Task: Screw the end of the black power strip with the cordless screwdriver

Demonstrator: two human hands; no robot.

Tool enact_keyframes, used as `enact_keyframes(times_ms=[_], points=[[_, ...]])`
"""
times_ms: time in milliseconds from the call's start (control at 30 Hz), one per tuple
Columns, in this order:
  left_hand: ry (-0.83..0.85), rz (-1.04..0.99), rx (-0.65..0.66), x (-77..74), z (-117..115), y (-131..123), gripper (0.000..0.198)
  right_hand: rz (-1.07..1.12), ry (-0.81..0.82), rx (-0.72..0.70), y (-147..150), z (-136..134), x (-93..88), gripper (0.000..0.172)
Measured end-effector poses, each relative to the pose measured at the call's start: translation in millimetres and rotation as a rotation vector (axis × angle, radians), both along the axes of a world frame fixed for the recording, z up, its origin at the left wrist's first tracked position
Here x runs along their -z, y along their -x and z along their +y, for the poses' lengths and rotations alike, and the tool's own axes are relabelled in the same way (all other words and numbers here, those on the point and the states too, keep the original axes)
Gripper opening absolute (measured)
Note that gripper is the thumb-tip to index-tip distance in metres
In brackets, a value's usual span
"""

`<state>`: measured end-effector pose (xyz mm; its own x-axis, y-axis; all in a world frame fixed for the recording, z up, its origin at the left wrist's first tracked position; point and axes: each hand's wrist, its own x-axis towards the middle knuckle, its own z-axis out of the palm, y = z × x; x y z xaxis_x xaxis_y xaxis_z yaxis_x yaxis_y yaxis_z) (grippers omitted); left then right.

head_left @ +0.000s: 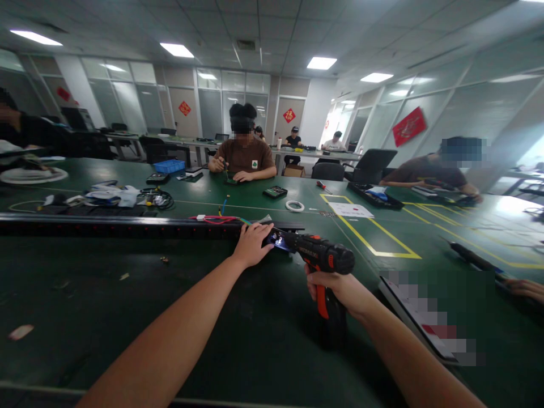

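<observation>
A long black bar [127, 228] with faint red marks along its side lies across the table. My left hand [254, 245] is closed over it near its right end, fingers on top and thumb toward me. Just right of the thumb, a small lit display [279, 240] shows bluish-white characters. My right hand [335, 286] grips a black and orange cordless drill [325, 255] by its handle, with the drill's nose pointing left at the bar's end. The exact tip is hard to make out. Red wires [219, 219] with a white connector run along the top of the bar.
Behind the bar lie tangled cables [155, 198], a white tape roll [294, 206], a black part [275, 192] and a screwdriver [323, 186]. A flat board [419, 323] rests at right, near another person's hand [527, 289] and dark tool [471, 256]. Co-workers sit across and right.
</observation>
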<state>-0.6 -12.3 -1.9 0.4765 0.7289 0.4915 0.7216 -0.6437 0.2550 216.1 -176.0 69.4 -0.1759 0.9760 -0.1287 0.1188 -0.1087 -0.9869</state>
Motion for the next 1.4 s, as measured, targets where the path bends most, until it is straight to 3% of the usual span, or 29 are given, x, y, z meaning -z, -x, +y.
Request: enact_keyframes(times_ms=[467,1400], points=[[-0.014,-0.008,-0.001,2.9,2.1,-0.8,0.063,0.013,-0.016,-0.005,-3.5,1.1,7.5,0.013],[-0.043,-0.016,0.004,4.9,4.0,-0.6,0.063,0.045,-0.013,0.012,0.2,-1.0,2.3,0.019]])
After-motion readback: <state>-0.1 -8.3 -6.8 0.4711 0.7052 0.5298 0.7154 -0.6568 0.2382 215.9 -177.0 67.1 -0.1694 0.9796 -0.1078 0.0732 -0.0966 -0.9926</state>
